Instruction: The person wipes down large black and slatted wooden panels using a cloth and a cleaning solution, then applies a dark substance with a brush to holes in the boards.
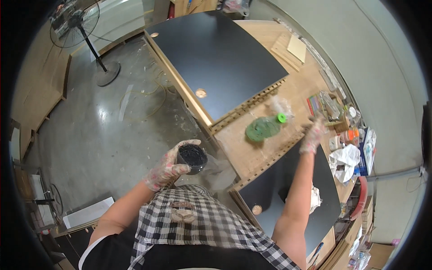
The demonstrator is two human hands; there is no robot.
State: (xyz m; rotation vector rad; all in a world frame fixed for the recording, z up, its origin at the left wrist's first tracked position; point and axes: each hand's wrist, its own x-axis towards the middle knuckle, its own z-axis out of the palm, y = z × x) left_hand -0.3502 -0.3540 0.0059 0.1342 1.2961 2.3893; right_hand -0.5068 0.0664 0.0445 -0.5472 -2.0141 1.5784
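My left hand (168,168), in a patterned glove, is wrapped round a round black tub (192,158) with dark paste inside. The tub is held over the floor, beside the bench. My right hand (312,136), gloved alike, is stretched out over the right side of the bench, its fingers apart and somewhat blurred. I see nothing held in it. Close by lies a green see-through bottle (263,128) with a bright green cap, and crumpled clear plastic (280,105) beside it. Small packets and containers (332,105) sit just past my right fingertips.
A large black panel (216,54) with round cut-outs lies on the far wooden bench (243,155). Another black panel (270,193) is under my right arm, with a white cloth (316,199) on it. Crumpled white paper (344,162) lies at the right edge. A standing fan (108,74) is at far left.
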